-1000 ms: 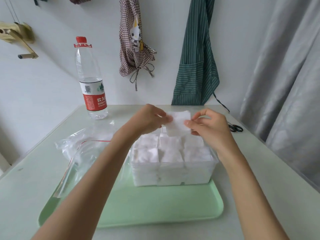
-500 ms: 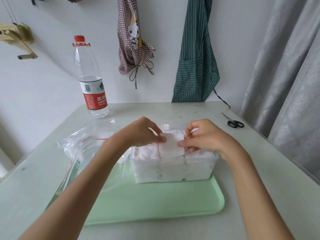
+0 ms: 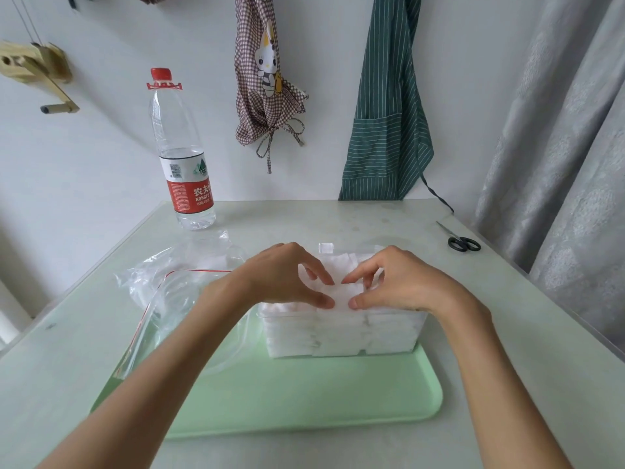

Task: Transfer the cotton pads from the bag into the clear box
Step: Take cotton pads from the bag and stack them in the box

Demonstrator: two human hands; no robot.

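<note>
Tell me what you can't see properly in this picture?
- Head view: the middle stack of cotton pads in the clear box is partly covered by the left hand and right hand.
- Whether pads remain in the bag: crinkled plastic and the left forearm hide it.
- The small print on the water bottle is too small.
- The wooden thing on the wall is cut off by the left edge.

Both hands are covering most of the top of the clear box (image 3: 341, 336), so which cotton pads (image 3: 340, 292) the left hand (image 3: 287, 275) and right hand (image 3: 399, 279) are actually touching isn't clear. The bag (image 3: 176, 286) is disappearing behind the left forearm. The curtain (image 3: 568, 164) is getting cut off at the right edge, and the small print on the bottle (image 3: 184, 157) label is too tiny to read.
</note>
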